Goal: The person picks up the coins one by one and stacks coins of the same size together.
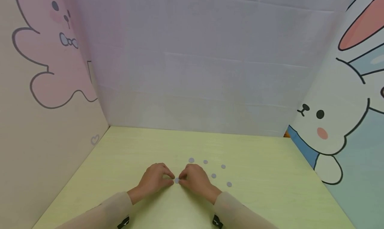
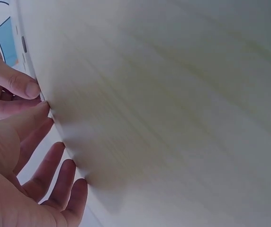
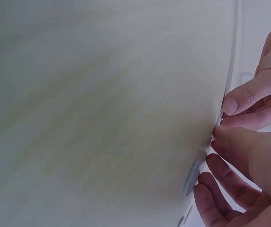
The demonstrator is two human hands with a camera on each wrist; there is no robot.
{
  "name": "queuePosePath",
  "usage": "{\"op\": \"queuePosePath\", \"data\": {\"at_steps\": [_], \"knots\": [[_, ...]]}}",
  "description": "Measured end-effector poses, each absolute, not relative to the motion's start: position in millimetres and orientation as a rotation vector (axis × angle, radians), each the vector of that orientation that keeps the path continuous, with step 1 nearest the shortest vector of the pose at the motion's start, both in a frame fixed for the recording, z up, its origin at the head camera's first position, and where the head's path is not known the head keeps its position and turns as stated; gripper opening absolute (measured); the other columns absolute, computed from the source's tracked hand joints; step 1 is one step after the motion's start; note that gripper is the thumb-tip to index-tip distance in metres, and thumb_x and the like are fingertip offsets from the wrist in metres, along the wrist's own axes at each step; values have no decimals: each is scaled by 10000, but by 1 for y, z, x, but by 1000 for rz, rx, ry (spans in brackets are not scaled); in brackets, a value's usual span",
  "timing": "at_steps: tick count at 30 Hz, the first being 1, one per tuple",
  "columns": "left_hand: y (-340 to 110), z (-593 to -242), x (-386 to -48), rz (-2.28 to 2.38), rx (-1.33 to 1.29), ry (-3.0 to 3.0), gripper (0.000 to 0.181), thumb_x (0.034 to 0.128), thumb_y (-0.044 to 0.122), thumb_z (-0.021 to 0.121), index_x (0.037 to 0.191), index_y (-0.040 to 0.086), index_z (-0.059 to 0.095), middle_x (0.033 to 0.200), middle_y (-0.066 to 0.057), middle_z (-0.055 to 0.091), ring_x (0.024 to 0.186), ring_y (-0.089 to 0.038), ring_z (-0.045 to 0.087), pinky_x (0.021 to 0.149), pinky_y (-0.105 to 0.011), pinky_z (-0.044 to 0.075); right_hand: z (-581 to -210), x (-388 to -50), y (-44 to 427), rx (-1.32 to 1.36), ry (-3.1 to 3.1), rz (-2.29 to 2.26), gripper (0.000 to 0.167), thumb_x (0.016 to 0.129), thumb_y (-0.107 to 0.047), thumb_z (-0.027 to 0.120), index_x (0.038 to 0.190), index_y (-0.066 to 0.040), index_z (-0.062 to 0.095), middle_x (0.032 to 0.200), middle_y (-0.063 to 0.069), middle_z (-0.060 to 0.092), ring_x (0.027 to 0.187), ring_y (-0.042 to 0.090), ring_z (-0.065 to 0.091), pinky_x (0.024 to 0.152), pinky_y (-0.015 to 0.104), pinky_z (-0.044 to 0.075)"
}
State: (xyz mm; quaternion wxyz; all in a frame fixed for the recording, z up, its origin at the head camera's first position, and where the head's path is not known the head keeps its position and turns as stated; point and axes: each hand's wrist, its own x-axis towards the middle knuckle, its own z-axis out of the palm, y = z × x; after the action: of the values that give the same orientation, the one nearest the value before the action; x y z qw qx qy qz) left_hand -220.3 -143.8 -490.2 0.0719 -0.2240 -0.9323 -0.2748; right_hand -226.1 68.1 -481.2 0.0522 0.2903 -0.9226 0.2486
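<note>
Sleeves [image 1: 105,209] in a pale color come up from the bottom edge, closest of all. Small black bands [image 1: 217,221] show next to them, behind each hand.

Past the cuffs, the left hand [image 1: 153,178] and the right hand [image 1: 196,179] face each other, and their fingertips nearly meet. On each one, the thumb and pointing finger bend in so their tips come close, with just a tiny gap. They pinch a small gray disc [image 1: 177,180], the left hand at its left edge and the right hand at its right edge. So the disc is right between the two hands, low down by the table [image 1: 141,142]. I cannot tell if it touches the wood. The other fingers bend too, and in the left wrist view their tips reach the table top.

Five more gray discs lie flat near the right hand. The first disc [image 1: 229,184] is out to its right. The second disc [image 1: 214,176] is just beside it, and the third disc [image 1: 223,166] is a bit past that. The fourth disc [image 1: 205,162] and the fifth disc [image 1: 191,160] are just beyond its knuckles.

Farther off, a pink animal [image 1: 54,55] is drawn left of the left hand, and a white bunny [image 1: 339,122] right of the right hand. A pale sheet [image 1: 195,72] hangs beyond both hands.
</note>
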Motion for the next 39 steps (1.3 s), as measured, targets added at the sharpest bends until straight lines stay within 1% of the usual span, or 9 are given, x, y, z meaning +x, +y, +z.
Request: {"op": "queuePosePath", "data": {"at_steps": [7, 14, 18, 25, 35, 39], "knots": [[-145, -488, -222, -887, -664, -2768, 110, 809, 136, 933, 815, 218, 860, 856, 134, 736, 847, -95, 675, 749, -294, 547, -484, -228, 61, 872, -2797, 757, 38, 869, -161, 893, 865, -134, 866, 801, -55, 712, 736, 31, 574, 685, 188, 468], [-151, -491, -226, -944, -630, -2770, 105, 821, 154, 929, 819, 227, 854, 835, 153, 721, 816, -61, 659, 719, -261, 528, -481, -229, 55, 844, -2812, 762, 42, 869, -166, 892, 880, -136, 865, 813, -65, 701, 748, 41, 578, 693, 205, 477], [-153, -490, -227, -942, -632, -2773, 113, 823, 151, 927, 825, 234, 851, 837, 142, 723, 815, -68, 659, 717, -255, 521, -482, -230, 52, 832, -2806, 774, 45, 869, -177, 894, 874, -144, 864, 814, -73, 697, 754, 41, 591, 698, 208, 488], [-160, -488, -228, -951, -596, -2786, 118, 820, 144, 929, 823, 229, 847, 834, 126, 733, 827, -105, 676, 740, -273, 527, -483, -233, 43, 841, -2798, 787, 51, 876, -159, 891, 863, -121, 859, 835, -47, 733, 778, 50, 624, 721, 202, 511], [-172, -490, -233, -945, -534, -2805, 123, 826, 149, 924, 824, 244, 847, 831, 151, 726, 810, -61, 650, 725, -281, 525, -487, -240, 27, 804, -2797, 758, 34, 861, -160, 894, 852, -156, 862, 832, -60, 731, 778, 55, 628, 715, 201, 510], [-177, -491, -234, -915, -534, -2808, 124, 824, 156, 927, 825, 251, 847, 839, 156, 734, 824, -69, 660, 740, -285, 530, -487, -242, 22, 795, -2799, 759, 38, 861, -165, 894, 846, -155, 861, 837, -67, 745, 791, 61, 645, 730, 206, 518]]}}
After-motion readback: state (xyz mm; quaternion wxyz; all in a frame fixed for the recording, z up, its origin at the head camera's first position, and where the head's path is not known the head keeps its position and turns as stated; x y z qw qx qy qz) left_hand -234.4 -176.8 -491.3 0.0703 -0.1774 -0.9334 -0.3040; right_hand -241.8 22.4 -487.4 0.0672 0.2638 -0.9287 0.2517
